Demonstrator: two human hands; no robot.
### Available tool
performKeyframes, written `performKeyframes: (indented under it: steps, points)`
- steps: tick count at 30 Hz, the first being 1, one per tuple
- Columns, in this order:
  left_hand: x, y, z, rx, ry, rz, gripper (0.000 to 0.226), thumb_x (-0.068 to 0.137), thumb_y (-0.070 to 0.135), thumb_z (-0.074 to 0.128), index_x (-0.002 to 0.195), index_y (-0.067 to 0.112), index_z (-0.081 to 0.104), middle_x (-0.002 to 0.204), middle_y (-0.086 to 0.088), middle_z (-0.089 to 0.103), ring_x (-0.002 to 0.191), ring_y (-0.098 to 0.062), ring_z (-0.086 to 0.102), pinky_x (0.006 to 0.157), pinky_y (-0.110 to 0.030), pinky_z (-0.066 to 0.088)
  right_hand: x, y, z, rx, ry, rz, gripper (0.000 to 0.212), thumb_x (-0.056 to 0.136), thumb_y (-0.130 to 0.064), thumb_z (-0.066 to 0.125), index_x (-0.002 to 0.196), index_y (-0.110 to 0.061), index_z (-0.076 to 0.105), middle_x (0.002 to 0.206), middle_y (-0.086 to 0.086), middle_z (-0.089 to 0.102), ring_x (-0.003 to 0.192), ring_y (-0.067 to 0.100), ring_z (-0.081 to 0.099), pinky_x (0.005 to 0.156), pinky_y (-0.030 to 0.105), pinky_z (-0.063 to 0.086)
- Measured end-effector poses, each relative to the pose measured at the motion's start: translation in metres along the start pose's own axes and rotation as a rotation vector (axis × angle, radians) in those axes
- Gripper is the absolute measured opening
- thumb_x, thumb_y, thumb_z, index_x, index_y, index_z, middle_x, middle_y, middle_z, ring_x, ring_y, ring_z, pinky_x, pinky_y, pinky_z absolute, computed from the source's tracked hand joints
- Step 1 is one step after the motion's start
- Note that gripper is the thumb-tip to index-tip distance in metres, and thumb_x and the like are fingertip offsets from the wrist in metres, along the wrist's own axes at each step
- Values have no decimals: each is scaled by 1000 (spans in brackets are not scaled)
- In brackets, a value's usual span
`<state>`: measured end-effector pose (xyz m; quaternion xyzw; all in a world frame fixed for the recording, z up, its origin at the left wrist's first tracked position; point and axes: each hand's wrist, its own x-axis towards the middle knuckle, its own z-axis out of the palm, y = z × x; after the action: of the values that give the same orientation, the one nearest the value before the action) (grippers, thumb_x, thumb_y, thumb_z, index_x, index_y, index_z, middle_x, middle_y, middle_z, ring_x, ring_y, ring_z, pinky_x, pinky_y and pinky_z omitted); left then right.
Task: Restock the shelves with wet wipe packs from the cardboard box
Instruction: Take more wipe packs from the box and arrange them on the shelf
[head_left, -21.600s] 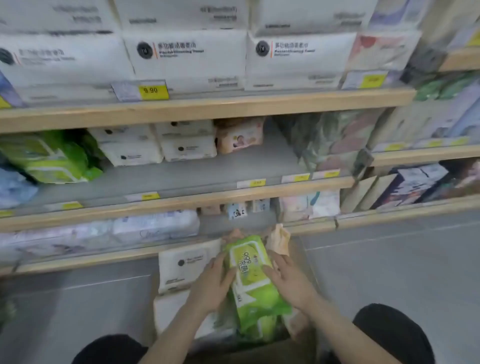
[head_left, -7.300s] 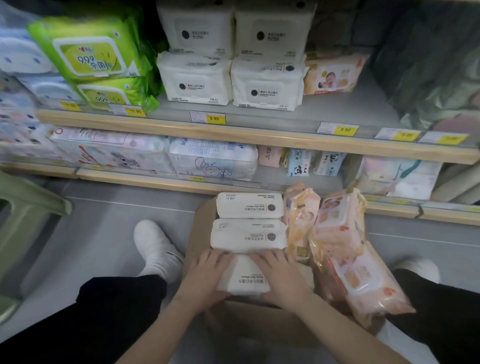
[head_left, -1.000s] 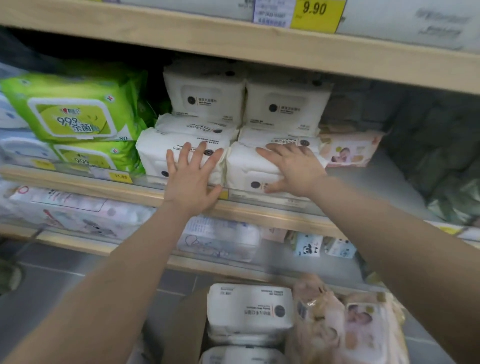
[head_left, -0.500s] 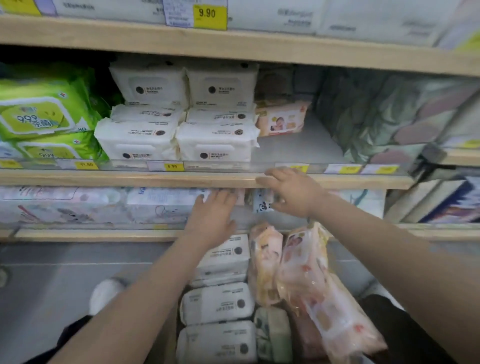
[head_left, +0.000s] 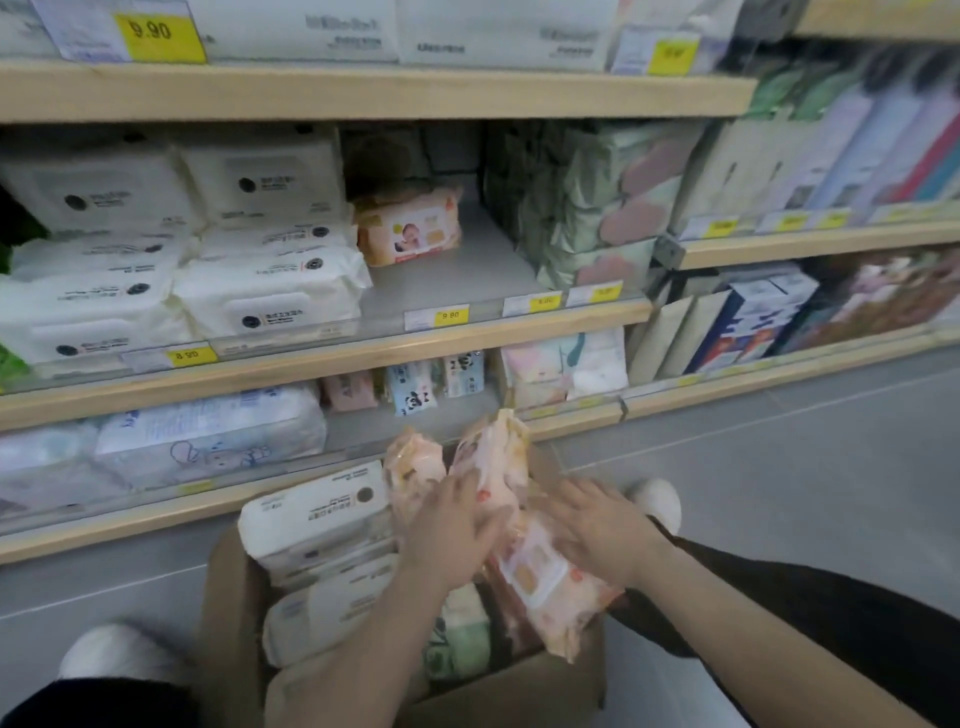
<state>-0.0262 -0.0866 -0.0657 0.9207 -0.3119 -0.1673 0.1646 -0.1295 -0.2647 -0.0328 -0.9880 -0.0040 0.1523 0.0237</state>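
Already the middle shelf (head_left: 322, 358) carries a good stock of white packs (head_left: 270, 296), stacked two columns wide and several high at its left end, so that part of the restocking looks done. To their right only one pink pack (head_left: 410, 228) stands at the back of the shelf, with bare shelf in front of it and beside it up to the green and pink bundles (head_left: 587, 208) at the right end. That gap is, by my judgement, the next place to fill.

Down on the floor the cardboard box (head_left: 228, 582) sits between the person's knees, just in front of the bottom shelf. It still holds several white packs (head_left: 311, 519) along its left side, a greenish pack (head_left: 457, 639) low in the middle, and a cluster of pink packs (head_left: 498, 467) on the right, some standing on end.

The left hand (head_left: 452, 530) lies on the pink packs with fingers spread over one of them, and the right hand (head_left: 597, 525) presses flat against a tilted pink pack (head_left: 540, 582) from the other side. Neither grip has closed; the fingers look straight, squeezing the packs between the two palms rather than curling round them.

So the task seems roughly midway: the box is far from empty.
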Motion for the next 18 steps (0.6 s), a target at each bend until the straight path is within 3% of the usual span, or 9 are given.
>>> performKeyframes:
  steps: [4, 8, 12, 16, 18]
  points:
    - [15, 7, 5, -266, -47, -185, 69, 85, 68, 38, 143, 44, 11, 138, -15, 31, 110, -30, 55, 95, -39, 41, -6, 5, 32, 127, -41, 29, 44, 101, -37, 28, 145, -39, 29, 150, -3, 32, 134, 21, 34, 110, 37, 29]
    - [24, 16, 6, -377, -45, -273, 71, 83, 59, 51, 141, 51, 11, 135, -14, 30, 95, -26, 54, 78, -30, 42, -4, 12, 42, 265, -8, 16, 47, 98, -44, 22, 142, -35, 36, 145, -5, 40, 128, 20, 42, 107, 36, 35]
    - [19, 16, -1, -552, -31, -309, 69, 83, 39, 57, 141, 48, 20, 135, -12, 32, 92, -19, 47, 58, -21, 36, 2, 9, 36, 803, 80, 241, 44, 98, -46, 39, 136, -25, 48, 130, -6, 56, 119, 15, 53, 105, 32, 39]
    - [-3, 16, -11, -672, 0, -214, 62, 86, 24, 58, 140, 37, 29, 125, -2, 37, 97, -13, 44, 70, -23, 40, 24, -7, 21, 1255, 37, 411, 72, 77, -74, 48, 131, -26, 54, 126, -10, 58, 115, 14, 57, 105, 35, 40]
    - [-14, 17, -14, -682, 27, -198, 63, 84, 25, 61, 137, 41, 31, 119, 1, 38, 100, -13, 48, 78, -26, 46, 32, -19, 13, 1411, 45, 404, 68, 73, -71, 56, 123, -26, 61, 116, -6, 68, 105, 13, 64, 103, 38, 44]
